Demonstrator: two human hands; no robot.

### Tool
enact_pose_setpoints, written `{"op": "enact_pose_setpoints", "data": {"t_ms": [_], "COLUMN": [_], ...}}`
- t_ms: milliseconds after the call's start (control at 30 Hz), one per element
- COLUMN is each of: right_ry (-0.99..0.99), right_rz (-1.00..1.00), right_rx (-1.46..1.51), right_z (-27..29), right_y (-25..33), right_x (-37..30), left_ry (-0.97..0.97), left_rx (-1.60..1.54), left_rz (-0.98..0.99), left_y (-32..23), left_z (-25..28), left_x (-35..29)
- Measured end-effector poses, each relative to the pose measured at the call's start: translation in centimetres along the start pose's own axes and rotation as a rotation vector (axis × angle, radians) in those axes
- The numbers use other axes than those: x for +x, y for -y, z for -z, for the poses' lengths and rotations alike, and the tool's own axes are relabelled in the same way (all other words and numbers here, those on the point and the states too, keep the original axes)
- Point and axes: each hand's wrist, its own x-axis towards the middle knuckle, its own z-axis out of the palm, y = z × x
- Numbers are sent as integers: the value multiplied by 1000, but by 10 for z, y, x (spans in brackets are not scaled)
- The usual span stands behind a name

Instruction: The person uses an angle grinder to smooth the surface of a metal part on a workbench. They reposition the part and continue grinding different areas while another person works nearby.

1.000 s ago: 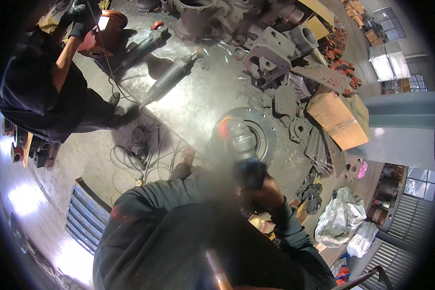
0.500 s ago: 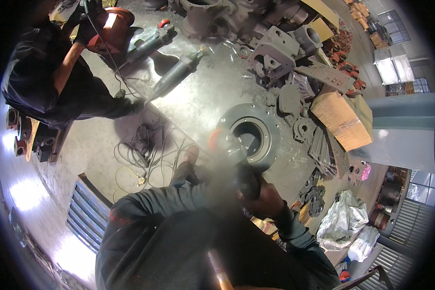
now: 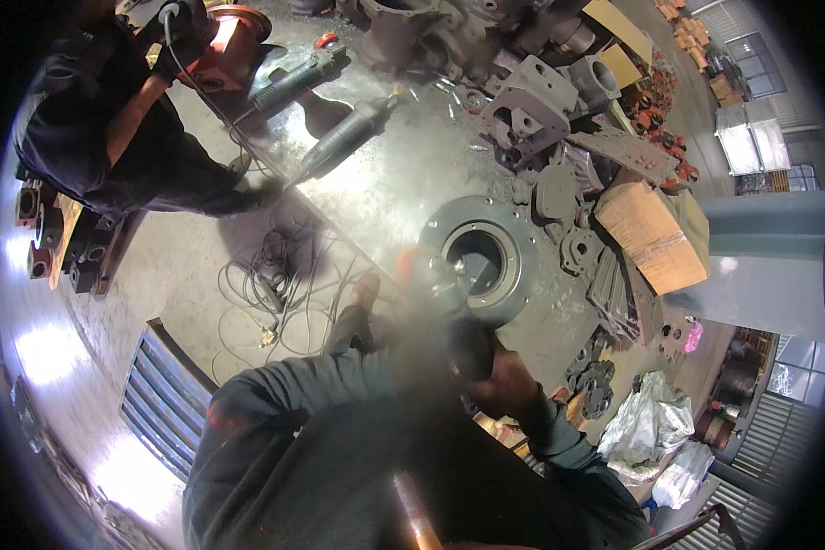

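Note:
My right hand [image 3: 507,383] is closed round the rear of a dark, round-bodied hand-held power tool [image 3: 470,348]. The tool points away from me, and its metal front end lies over the left side of a round flanged metal part [image 3: 515,266] with a wide central bore. A grey blur covers much of the tool and the end of my left sleeve [image 3: 316,374]. My left hand is lost in that blur, so its fingers cannot be made out. Beside the flange's left edge shows a blurred orange-red patch [image 3: 407,264].
At upper left a co-worker in dark clothes [image 3: 92,137] handles a corded tool by an orange housing [image 3: 231,57]. Grey cylinders [image 3: 348,137] lie on the sheet. Tangled cables [image 3: 275,275] are near my foot [image 3: 365,289]. Castings [image 3: 532,101], a cardboard box [image 3: 646,229] and white sacks [image 3: 646,426] are at right.
The whole view has shifted slightly. My right hand stays closed on the tool over the flanged part, and the co-worker's posture is almost the same.

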Motion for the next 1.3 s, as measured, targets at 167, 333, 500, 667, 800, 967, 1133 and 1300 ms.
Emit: {"op": "enact_pose_setpoints", "data": {"t_ms": [167,333,500,667,800,967,1133,1300], "right_ry": [40,-52,41,-119,-121,-139,-171,-176], "right_rz": [-78,-94,-81,-240,-382,-937,-1042,-1037], "right_rx": [-109,-74,-242,-130,267,1029,628,846], "right_z": [4,4,0,-19,-4,22,23,12], "right_y": [11,15,13,6,0,22,42,16], "right_x": [1,1,-11,-15,-11,21,30,9], "left_ry": [-132,-445,-468,-227,-118,-98,-115,-127], "left_rx": [478,525,1505,1058,1081,1073,952,904], "left_rz": [-144,-128,-141,-241,-284,-308,-310,-348], "left_y": [-4,-7,-1,4,-12,-17,-6,-13], "left_z": [-46,-129,-135,-91,-71,-57,-39,-49], "left_x": [0,-5,2,3,31,41,30,39]}}
